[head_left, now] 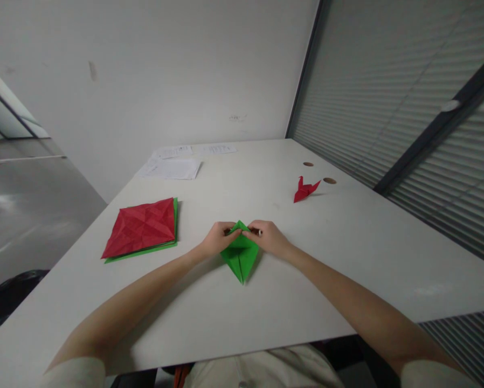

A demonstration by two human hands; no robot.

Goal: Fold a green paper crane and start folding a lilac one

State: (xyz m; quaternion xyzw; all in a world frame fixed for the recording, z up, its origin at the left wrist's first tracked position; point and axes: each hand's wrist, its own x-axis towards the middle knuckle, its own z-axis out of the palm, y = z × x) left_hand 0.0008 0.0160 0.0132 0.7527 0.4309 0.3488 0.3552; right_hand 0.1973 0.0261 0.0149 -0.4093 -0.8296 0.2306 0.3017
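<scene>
A partly folded green paper (241, 255) lies on the white table (315, 269), its long point toward me. My left hand (216, 237) pinches its upper left edge with curled fingers. My right hand (267, 236) pinches the upper right edge, fingertips meeting the left hand's near the top fold. Both hands rest low on the table with the paper between them.
A creased red sheet (142, 226) lies on green sheets (175, 215) at the left. A folded red paper figure (304, 189) stands at the back right near two round holes (329, 180). White printed papers (173, 167) lie at the far edge by the wall.
</scene>
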